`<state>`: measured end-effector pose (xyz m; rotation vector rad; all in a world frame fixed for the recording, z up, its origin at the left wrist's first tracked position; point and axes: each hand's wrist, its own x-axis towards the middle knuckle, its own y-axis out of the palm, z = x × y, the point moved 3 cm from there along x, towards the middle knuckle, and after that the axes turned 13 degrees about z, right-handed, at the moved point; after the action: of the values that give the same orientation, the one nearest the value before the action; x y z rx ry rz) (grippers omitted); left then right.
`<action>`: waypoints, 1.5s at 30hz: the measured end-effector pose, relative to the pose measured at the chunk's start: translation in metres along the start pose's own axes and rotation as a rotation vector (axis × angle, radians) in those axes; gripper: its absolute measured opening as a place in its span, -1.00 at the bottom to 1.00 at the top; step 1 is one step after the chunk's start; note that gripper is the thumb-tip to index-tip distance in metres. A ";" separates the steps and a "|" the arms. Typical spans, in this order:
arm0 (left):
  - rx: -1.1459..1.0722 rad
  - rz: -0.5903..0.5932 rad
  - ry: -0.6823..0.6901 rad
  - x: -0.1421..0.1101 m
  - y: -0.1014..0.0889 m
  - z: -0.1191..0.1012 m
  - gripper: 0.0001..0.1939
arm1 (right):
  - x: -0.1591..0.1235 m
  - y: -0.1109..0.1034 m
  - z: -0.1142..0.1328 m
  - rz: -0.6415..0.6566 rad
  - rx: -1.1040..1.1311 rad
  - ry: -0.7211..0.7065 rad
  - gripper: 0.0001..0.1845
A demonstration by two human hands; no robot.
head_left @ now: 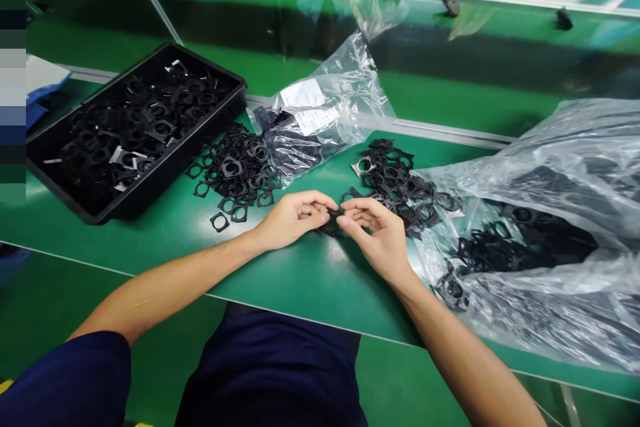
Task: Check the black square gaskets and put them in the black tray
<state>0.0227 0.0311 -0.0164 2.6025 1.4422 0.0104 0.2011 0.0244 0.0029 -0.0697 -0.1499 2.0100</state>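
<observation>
My left hand (295, 217) and my right hand (376, 230) meet over the green table (310, 273), fingers curled and pinched together on a small black plastic part (331, 221) held between them. Just beyond my right hand lies a loose pile of black ring-shaped parts (400, 180). Another pile of the same black parts (237, 173) lies beyond my left hand.
A black tray (150, 180) holding several black parts sits at the left. A clear plastic bag (325, 117) lies behind the piles. A large clear bag (550, 233) with more black parts fills the right side. A metal rail (450, 133) runs along the table's far edge.
</observation>
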 end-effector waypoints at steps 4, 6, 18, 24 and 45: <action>-0.096 -0.076 0.019 0.001 -0.005 0.000 -0.62 | 0.002 0.002 0.000 0.077 -0.004 -0.005 -0.62; -0.123 -0.064 0.005 0.001 -0.005 -0.001 -0.59 | 0.003 0.003 -0.001 0.094 -0.033 -0.022 -0.70; -0.210 0.020 0.013 0.002 -0.003 0.000 -0.60 | 0.000 0.002 0.006 0.058 -0.055 -0.062 -0.73; -0.247 0.032 -0.024 0.001 -0.003 0.000 -0.61 | 0.001 0.003 0.004 0.134 0.178 -0.014 -0.71; -0.446 0.055 -0.140 0.001 -0.003 0.005 -0.56 | 0.001 0.001 0.010 0.152 0.158 -0.009 -0.69</action>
<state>0.0210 0.0323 -0.0218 2.2298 1.1624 0.1368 0.1985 0.0241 0.0128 0.0292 0.0095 2.1669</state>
